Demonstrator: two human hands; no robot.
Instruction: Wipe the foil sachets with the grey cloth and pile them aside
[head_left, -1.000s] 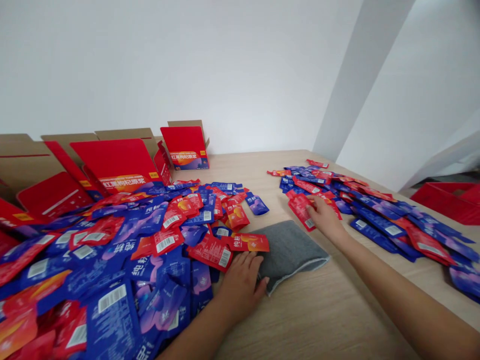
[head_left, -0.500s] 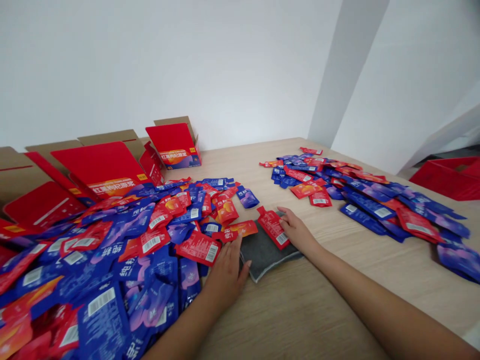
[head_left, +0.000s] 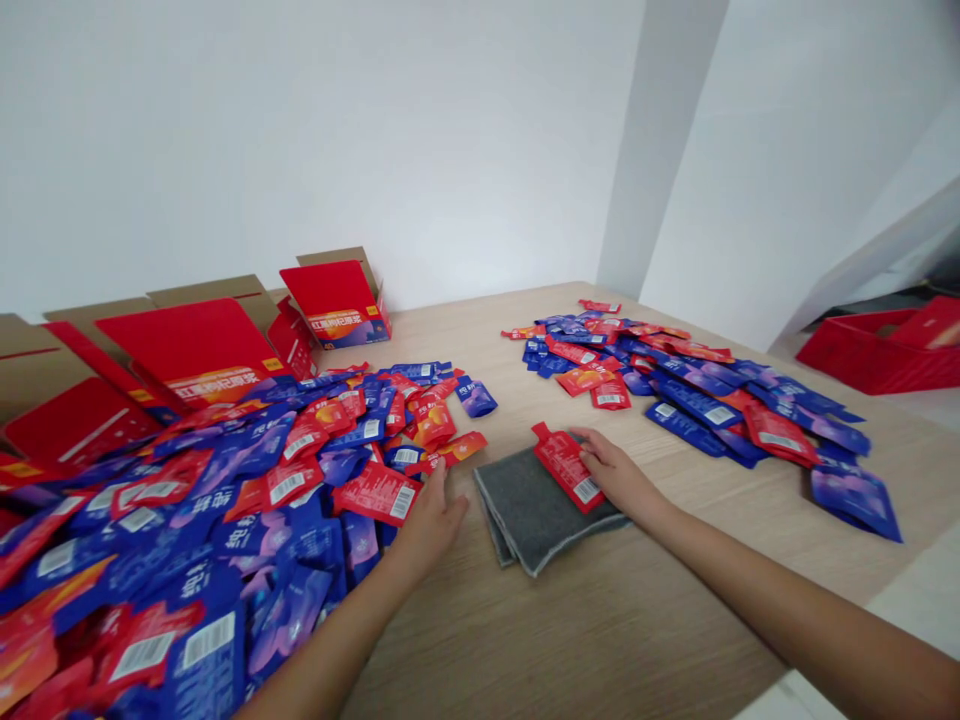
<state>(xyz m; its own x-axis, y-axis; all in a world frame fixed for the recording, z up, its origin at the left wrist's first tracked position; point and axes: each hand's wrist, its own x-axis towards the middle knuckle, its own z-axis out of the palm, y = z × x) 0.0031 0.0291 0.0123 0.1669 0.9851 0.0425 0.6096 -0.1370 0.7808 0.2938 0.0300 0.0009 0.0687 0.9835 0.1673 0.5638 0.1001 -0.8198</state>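
My right hand (head_left: 616, 477) grips the right edge of a red spouted pouch (head_left: 568, 465), its barcode side facing up. That pouch lies over a folded grey cloth (head_left: 517, 500) on the table. At the right edge of the big heap, my left hand (head_left: 429, 525) has its thumb apart from its fingers, with fingertips at a red-orange pouch (head_left: 461, 449); whether they press on it is hard to see. Beside that hand is another red pouch (head_left: 379, 493), barcode up. Blue and red pouches (head_left: 247, 480) are piled all along the left.
Open red cartons (head_left: 191, 350) stand behind the heap on the left, with a smaller carton (head_left: 337, 305) near the wall. A second spread of pouches (head_left: 697, 395) covers the right side of the wooden table (head_left: 585, 640). A red bin (head_left: 874, 350) sits beyond the table's right edge.
My left hand has moved left off the cloth to the heap's edge. My right hand still holds the red pouch, now slightly farther right over the cloth. The view has shifted a little.
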